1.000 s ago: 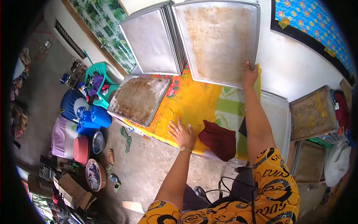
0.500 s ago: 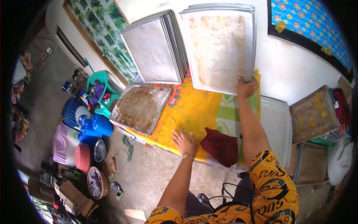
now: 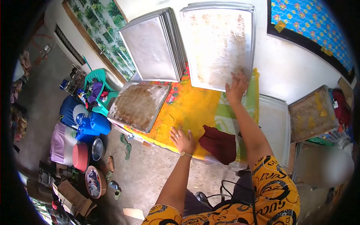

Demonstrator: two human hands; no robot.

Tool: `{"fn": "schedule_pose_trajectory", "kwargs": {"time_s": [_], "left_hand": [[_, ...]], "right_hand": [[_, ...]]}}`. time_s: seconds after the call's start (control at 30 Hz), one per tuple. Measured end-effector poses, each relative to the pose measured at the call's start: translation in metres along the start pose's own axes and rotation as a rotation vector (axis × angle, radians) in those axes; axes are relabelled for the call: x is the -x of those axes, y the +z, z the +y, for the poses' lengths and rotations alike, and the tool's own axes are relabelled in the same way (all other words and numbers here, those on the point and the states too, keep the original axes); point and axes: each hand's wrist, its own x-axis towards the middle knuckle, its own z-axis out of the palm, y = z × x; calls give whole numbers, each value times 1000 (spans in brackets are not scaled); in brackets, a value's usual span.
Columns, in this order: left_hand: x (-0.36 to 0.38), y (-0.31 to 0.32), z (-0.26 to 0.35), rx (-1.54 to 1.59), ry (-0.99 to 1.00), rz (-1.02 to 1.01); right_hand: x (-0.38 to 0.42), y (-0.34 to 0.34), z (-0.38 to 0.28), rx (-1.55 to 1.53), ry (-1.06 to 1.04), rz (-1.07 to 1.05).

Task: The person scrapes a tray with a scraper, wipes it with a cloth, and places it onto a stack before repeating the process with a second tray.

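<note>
My left hand [image 3: 182, 141] lies with fingers spread near the front edge of the table, on its yellow plastic cover [image 3: 193, 107]. Against the face of a stained metal tray [image 3: 217, 45], at its lower right corner, my right hand [image 3: 237, 87] rests with fingers outstretched. That tray fronts a stack leaning on the wall. A second leaning stack of cleaner silver trays [image 3: 150, 50] stands left of it. Flat on the left end of the table is a brown, crusted tray [image 3: 139, 105]. A crumpled maroon cloth [image 3: 219, 144] sits between my forearms, at the table's front edge.
To the right of the table are a pale tray [image 3: 273, 127] and a stained tray [image 3: 313, 114] leaning on a basket. A green chair [image 3: 99, 90] with clothes, blue containers [image 3: 90, 129], basins [image 3: 80, 157] and slippers [image 3: 127, 146] stand on the left floor.
My right hand has let go of the tray's right edge and moved left onto its lower face, fingers now spread. My left hand stays on the table. The view has shifted slightly.
</note>
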Motion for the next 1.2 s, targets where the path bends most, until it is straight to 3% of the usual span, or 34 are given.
{"fn": "schedule_pose_trajectory", "kwargs": {"time_s": [0.1, 0.23, 0.33, 0.4, 0.5, 0.53, 0.73, 0.8, 0.83, 0.93, 1.0, 1.03, 1.07, 1.1, 1.17, 1.2], "left_hand": [[1, -2, 1, -10, -19, -19], [1, 4, -6, 15, 4, 39], [1, 7, -8, 43, 10, 101], [2, 8, -10, 54, 10, 123], [1, 10, -12, 64, 5, 166], [1, 10, -12, 62, 9, 183], [22, -11, -28, 446, 118, 268], [51, -24, -56, 444, 219, 297], [69, -35, -68, 300, 212, 275], [140, -48, -120, -101, 110, 130], [200, -65, -134, -381, -69, -242], [223, -67, -162, -320, -75, -489], [239, -66, -181, -255, -83, -734], [245, -73, -181, -199, -91, -729], [274, -102, -169, -80, -129, -702], [290, -112, -166, -77, -43, -716]], "right_hand": [[14, -38, 19, -240, -90, -124], [61, -121, 81, -331, 117, -116], [136, -194, 157, -119, 271, -72], [210, -253, 201, 47, 381, -158], [329, -341, 246, 352, 633, -464], [364, -371, 252, 346, 636, -480], [507, -486, 292, 634, 1210, -1055], [571, -487, 349, 631, 1102, -1213], [599, -489, 374, 627, 1042, -1286], [526, -477, 330, 602, 1192, -1027], [508, -437, 338, 629, 1249, -1104], [498, -413, 360, 492, 960, -1571], [534, -371, 398, 536, 823, -1521], [496, -365, 358, 478, 765, -1358], [470, -312, 365, 170, 886, -1341], [454, -289, 360, 115, 861, -1288]]}}
